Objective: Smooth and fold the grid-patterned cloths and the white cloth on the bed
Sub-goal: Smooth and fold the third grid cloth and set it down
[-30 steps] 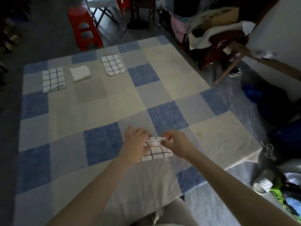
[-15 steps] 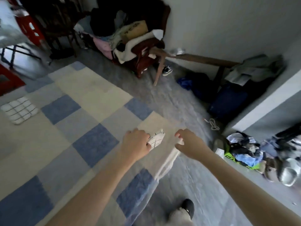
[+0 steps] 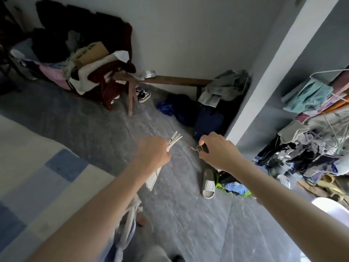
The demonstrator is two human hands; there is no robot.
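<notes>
My left hand (image 3: 153, 152) is shut on a folded grid-patterned cloth (image 3: 174, 141). The white layers with black lines stick out above my fist, and a corner hangs below my wrist. I hold it in the air over the grey floor, just right of the bed (image 3: 28, 167) with its blue and cream checked cover. To the right, my right hand (image 3: 217, 152) hovers with its fingers curled towards the thumb. Nothing is clearly in it. The other cloths on the bed are out of view.
A white cord (image 3: 195, 148) lies on the floor by my right fingers. A grey slipper (image 3: 208, 183) and a clothes pile (image 3: 302, 154) lie to the right. A chair heaped with clothes (image 3: 90, 63), a wooden bench (image 3: 175, 81) and a dark bag (image 3: 207, 120) stand along the wall.
My left hand has lifted the folded grid cloth off the bed and carried it right, out over the floor. My view has swung right, away from the bed and the other cloths.
</notes>
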